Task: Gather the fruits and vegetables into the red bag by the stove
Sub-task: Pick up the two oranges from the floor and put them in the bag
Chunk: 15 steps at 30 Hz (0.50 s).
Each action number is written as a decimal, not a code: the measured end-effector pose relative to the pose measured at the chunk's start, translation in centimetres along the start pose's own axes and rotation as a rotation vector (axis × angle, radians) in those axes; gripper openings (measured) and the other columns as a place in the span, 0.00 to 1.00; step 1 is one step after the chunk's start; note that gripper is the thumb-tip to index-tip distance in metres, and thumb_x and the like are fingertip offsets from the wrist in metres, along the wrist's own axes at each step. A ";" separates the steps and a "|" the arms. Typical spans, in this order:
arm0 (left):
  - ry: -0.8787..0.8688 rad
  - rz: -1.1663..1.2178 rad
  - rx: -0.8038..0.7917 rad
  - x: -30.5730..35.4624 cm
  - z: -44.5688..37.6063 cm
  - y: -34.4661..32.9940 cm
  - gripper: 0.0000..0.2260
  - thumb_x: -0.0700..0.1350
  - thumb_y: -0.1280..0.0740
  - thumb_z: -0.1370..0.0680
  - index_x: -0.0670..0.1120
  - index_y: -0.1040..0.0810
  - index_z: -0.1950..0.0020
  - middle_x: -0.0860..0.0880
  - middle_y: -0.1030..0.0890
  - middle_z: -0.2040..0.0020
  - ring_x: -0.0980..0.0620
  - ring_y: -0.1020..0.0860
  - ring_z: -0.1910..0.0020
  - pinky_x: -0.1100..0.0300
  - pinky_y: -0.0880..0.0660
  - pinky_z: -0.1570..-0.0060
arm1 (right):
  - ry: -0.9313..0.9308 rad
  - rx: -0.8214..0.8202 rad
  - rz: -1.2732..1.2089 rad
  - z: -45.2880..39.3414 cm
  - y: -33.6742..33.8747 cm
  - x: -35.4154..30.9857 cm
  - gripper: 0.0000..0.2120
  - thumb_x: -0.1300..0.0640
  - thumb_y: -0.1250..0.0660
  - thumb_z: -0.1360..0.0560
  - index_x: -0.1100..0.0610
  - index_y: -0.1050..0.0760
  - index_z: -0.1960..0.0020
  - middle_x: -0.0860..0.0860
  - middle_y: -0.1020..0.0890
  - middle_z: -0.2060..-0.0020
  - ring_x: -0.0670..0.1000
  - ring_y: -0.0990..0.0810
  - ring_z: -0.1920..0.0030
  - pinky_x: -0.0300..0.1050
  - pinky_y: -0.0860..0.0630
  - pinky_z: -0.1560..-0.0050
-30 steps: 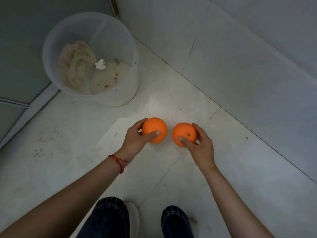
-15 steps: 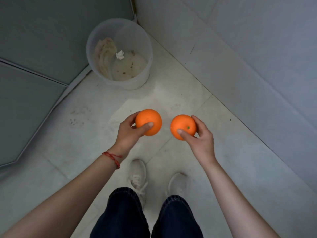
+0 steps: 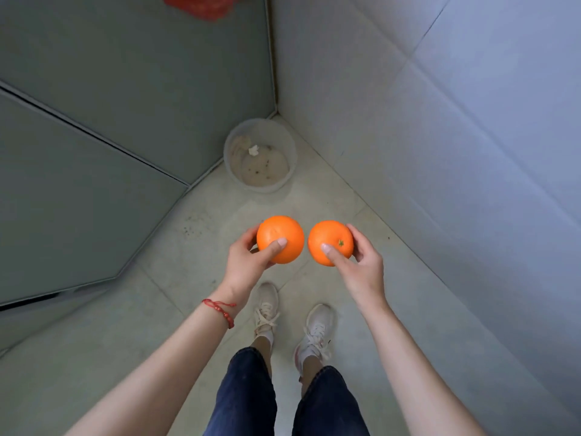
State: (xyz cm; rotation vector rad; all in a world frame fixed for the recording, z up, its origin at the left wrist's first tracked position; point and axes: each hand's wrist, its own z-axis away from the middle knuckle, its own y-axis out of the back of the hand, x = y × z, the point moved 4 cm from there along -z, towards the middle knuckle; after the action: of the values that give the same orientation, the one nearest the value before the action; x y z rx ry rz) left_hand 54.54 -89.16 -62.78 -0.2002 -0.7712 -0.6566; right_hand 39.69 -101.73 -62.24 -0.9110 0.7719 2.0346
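Head view: our left hand [image 3: 243, 265] grips one orange [image 3: 280, 239], right hand [image 3: 361, 265] grips another orange [image 3: 330, 242], both lifted off the floor [image 3: 195, 278] for bagging; red bag [image 3: 201, 6] at top edge.

A translucent plastic bucket [image 3: 261, 155] is standing in the corner of the floor [image 3: 195, 247] ahead of me, holding a crumpled white scrap [image 3: 253, 150] and some brownish residue; grey cabinet panels [image 3: 125, 89] are rising on my left, and pale wall tiles [image 3: 440, 105] are sloping away on my right; dark specks are lying scattered on the floor near the cabinet base; my white laced shoes [image 3: 266, 309] are standing on the tiles below, one just ahead of the other; my dark jeans [image 3: 251, 394] are showing at the bottom edge; a red cord bracelet [image 3: 221, 309] is sitting on my wrist.
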 end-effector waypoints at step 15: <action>-0.159 0.184 0.123 17.1 11.9 8.4 0.18 0.42 0.29 0.29 0.48 0.26 0.40 0.50 0.23 0.47 0.56 0.22 0.51 0.58 0.21 0.55 | 0.173 0.005 -0.049 9.4 -1.2 -20.4 0.29 0.57 0.26 0.32 0.56 0.31 0.33 0.48 0.24 0.42 0.46 0.24 0.44 0.31 0.27 0.50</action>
State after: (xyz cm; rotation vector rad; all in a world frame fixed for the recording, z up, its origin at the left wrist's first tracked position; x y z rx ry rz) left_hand 61.84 -85.92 -41.78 -0.2094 -0.9307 -0.4213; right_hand 46.79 -101.96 -40.91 -1.1033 0.8377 1.9287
